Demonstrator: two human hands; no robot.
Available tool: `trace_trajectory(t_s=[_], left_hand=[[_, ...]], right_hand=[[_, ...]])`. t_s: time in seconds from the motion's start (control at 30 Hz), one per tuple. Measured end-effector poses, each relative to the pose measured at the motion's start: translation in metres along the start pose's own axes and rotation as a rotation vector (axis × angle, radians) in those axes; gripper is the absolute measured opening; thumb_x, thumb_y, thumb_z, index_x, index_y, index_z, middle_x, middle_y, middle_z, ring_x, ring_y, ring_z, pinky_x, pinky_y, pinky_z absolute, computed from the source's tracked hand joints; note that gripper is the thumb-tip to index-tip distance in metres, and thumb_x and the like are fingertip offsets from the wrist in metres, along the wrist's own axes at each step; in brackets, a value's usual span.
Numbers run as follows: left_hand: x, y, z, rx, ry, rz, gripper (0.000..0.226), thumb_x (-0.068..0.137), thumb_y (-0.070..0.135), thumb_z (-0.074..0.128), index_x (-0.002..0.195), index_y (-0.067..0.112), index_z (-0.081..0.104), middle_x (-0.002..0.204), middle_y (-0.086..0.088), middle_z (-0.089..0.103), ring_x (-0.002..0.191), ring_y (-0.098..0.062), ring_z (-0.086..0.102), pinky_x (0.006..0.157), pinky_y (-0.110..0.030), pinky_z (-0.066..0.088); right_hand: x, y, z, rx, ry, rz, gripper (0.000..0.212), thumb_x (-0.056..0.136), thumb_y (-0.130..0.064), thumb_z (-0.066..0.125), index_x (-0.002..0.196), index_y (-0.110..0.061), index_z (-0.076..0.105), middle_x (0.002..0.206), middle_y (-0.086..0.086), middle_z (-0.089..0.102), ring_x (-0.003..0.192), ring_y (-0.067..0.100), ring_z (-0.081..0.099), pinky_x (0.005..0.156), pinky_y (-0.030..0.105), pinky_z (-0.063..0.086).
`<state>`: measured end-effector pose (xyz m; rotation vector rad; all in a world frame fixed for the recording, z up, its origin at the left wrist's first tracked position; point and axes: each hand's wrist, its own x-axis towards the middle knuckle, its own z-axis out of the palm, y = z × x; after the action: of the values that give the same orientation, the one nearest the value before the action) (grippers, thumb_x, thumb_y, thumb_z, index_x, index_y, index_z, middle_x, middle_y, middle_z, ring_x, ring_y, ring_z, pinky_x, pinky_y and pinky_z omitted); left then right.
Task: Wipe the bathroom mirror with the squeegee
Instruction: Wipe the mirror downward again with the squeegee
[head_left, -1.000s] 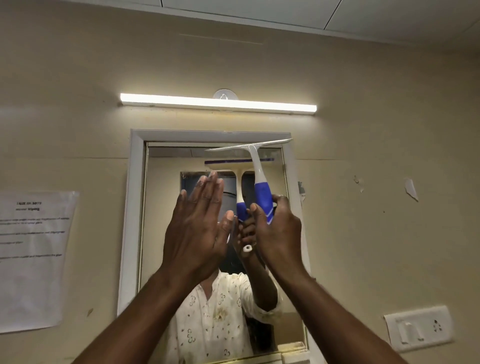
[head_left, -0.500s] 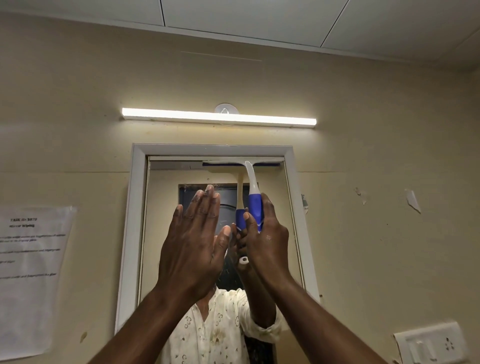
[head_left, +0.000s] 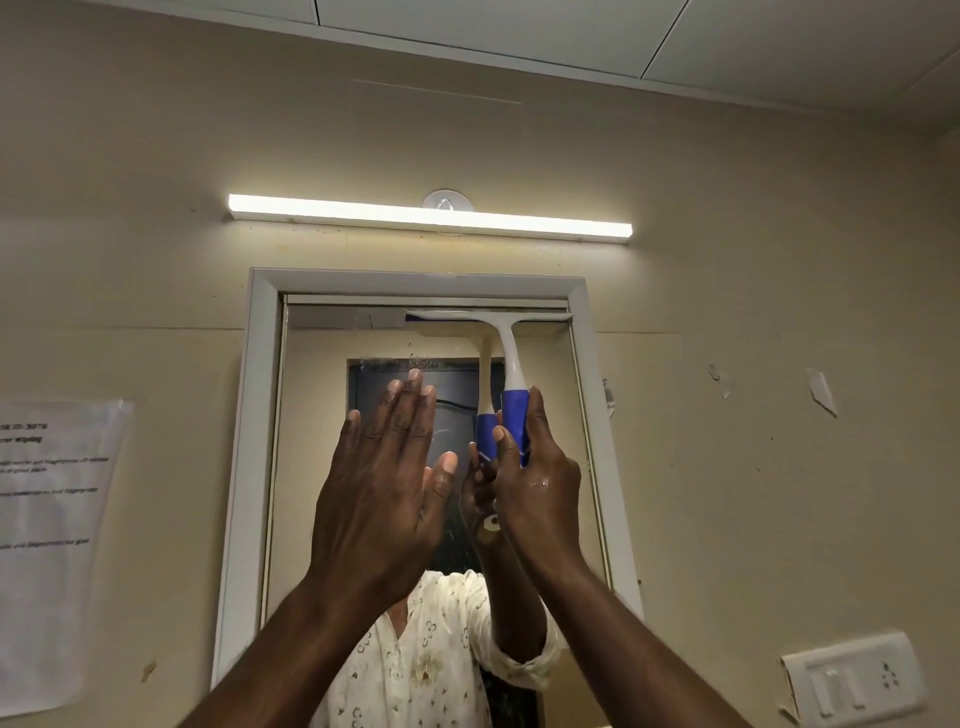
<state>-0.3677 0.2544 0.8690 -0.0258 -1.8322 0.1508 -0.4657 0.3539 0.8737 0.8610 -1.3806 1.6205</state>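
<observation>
The bathroom mirror hangs on the beige wall in a white frame. My right hand grips the blue handle of a white squeegee. Its blade lies flat against the glass along the top right edge of the mirror. My left hand is raised in front of the mirror's middle, fingers straight and together, palm toward the glass, holding nothing. Water droplets show on the glass just above my left fingertips. The mirror reflects a person's arm and white patterned shirt.
A lit tube light sits above the mirror. A printed paper sheet is taped to the wall at left. A white switch plate is at lower right. Torn tape scraps stick to the right wall.
My right hand lifted the squeegee and swung its blade level, from tilted off the glass to pressed along the mirror's top edge. My left hand stayed raised.
</observation>
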Motion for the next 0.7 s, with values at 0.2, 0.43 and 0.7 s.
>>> trace_trajectory(t_s=[0.2, 0.43, 0.7], left_hand=[[-0.011, -0.005, 0.003, -0.001, -0.002, -0.009, 0.066, 0.088, 0.053, 0.012, 0.146, 0.024, 0.005, 0.156, 0.005, -0.001, 0.146, -0.013, -0.003, 0.119, -0.035, -0.005], [-0.031, -0.003, 0.002, -0.025, -0.003, -0.037, 0.064, 0.090, 0.053, 0.010, 0.146, 0.025, 0.004, 0.157, 0.006, 0.001, 0.146, -0.010, -0.002, 0.119, -0.037, -0.003], [-0.081, -0.003, 0.000, -0.048, -0.037, -0.131, 0.059, 0.095, 0.045, 0.017, 0.149, 0.025, 0.003, 0.157, 0.013, -0.005, 0.145, -0.005, -0.005, 0.120, -0.038, -0.001]], right_hand=[[-0.023, 0.020, -0.007, 0.030, -0.042, -0.001, 0.064, 0.092, -0.028, 0.052, 0.147, -0.029, 0.018, 0.096, 0.005, 0.065, 0.073, 0.012, 0.066, 0.073, 0.027, 0.059], [-0.069, 0.040, -0.019, 0.018, -0.069, 0.038, 0.063, 0.088, -0.040, 0.048, 0.143, -0.036, 0.016, 0.088, 0.000, 0.062, 0.072, 0.008, 0.064, 0.061, 0.002, 0.046], [-0.180, 0.074, -0.045, -0.043, -0.096, 0.171, 0.061, 0.081, -0.043, 0.046, 0.134, -0.046, 0.017, 0.103, -0.013, 0.058, 0.084, 0.002, 0.060, 0.078, 0.001, 0.042]])
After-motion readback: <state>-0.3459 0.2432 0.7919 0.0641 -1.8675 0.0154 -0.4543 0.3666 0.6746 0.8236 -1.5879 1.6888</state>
